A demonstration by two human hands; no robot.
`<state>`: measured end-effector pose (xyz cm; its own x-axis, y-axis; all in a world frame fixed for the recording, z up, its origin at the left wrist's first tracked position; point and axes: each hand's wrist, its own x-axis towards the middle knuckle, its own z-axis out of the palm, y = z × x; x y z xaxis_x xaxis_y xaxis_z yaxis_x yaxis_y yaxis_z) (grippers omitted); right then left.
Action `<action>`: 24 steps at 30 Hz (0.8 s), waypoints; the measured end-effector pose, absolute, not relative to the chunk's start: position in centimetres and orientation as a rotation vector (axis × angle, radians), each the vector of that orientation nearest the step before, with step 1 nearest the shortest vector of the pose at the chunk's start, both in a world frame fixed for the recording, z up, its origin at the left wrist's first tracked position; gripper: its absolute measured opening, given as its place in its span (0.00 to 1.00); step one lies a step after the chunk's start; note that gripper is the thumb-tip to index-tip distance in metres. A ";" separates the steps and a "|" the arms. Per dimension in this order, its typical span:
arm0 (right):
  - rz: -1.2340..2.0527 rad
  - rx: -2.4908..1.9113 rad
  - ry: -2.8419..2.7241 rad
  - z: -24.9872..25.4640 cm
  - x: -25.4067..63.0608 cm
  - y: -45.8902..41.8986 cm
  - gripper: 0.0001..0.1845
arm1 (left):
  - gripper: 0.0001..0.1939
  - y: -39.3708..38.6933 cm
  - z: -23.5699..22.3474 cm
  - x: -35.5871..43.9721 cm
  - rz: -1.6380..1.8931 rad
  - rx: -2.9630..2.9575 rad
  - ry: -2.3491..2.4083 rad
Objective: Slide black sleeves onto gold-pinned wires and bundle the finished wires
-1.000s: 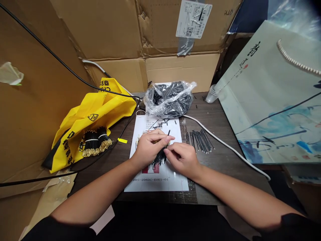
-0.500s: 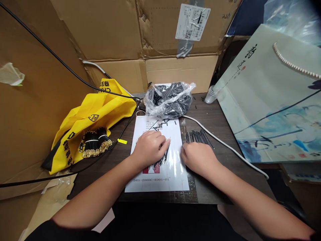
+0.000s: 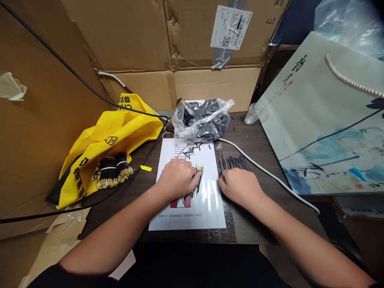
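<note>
My left hand (image 3: 177, 180) lies on a loose bunch of thin black wires with gold pin tips (image 3: 196, 182), over a white printed sheet (image 3: 210, 216). Gold tips show past its fingers, and the hand hides part of the bunch. My right hand (image 3: 238, 185) rests on the dark table (image 3: 258, 136), its fingertips at the near end of a row of black wires (image 3: 235, 163). It holds nothing that I can see. A few short black pieces lie on the sheet's upper part (image 3: 192, 150).
Two tied wire bundles with gold tips (image 3: 112, 173) lie on a yellow bag (image 3: 126, 134) at left. Behind the sheet sits a clear plastic bag of black wires (image 3: 201, 120). A white cable (image 3: 264, 168) crosses the table. A plastic cup (image 3: 252, 114) and a large printed paper bag (image 3: 324, 120) stand at right.
My hands have moved apart from their close work over the bunch. The left has settled onto the wires, and the right has shifted right, to the wire row.
</note>
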<state>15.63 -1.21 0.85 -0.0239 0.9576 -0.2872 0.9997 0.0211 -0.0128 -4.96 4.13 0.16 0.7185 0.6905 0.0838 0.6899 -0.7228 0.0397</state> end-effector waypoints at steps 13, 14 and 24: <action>-0.020 1.916 2.691 0.7 20.3 2.3 0.14 | 0.23 4.3 0.2 -5.1 0.342 2.922 1.085; -0.027 1.892 2.710 0.4 20.4 2.7 0.15 | 0.23 4.3 0.2 -5.1 0.338 2.919 1.083; -0.110 1.916 2.774 -1.1 20.5 3.0 0.13 | 0.22 4.3 0.4 -5.1 0.333 2.893 1.095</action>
<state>20.52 3.02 -1.13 -0.3365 0.9293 0.1524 0.9143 0.3611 -0.1834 -5.09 4.35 0.43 0.7295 0.6575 0.1885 0.6510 -0.7520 0.1034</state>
